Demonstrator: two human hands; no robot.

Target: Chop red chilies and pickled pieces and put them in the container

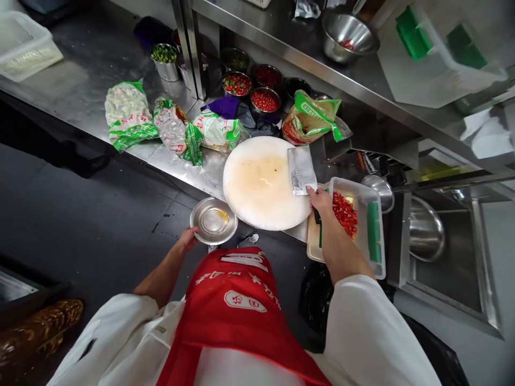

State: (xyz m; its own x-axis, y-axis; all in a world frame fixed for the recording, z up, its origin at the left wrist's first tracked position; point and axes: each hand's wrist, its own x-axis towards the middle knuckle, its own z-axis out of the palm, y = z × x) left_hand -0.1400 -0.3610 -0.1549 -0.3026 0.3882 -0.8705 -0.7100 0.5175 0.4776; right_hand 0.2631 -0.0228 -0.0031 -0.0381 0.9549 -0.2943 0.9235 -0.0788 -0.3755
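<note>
My left hand (189,238) grips the rim of a shallow metal bowl (209,228), which is held beside the counter's front edge and has a little yellowish liquid in it. My right hand (321,201) is closed on the handle of a cleaver (301,171). The wide blade lies over the right side of a round white cutting board (261,198). Wet, yellowish stains and a few small bits mark the board's middle.
Plastic bags (131,113) line the counter left of the board, and an open bag (308,120) stands behind it. Metal pots of chopped peppers (237,84) are further back. A clear bin (366,230) holding red peppers sits right, near a sink (462,257). A shelf (281,40) overhangs the back.
</note>
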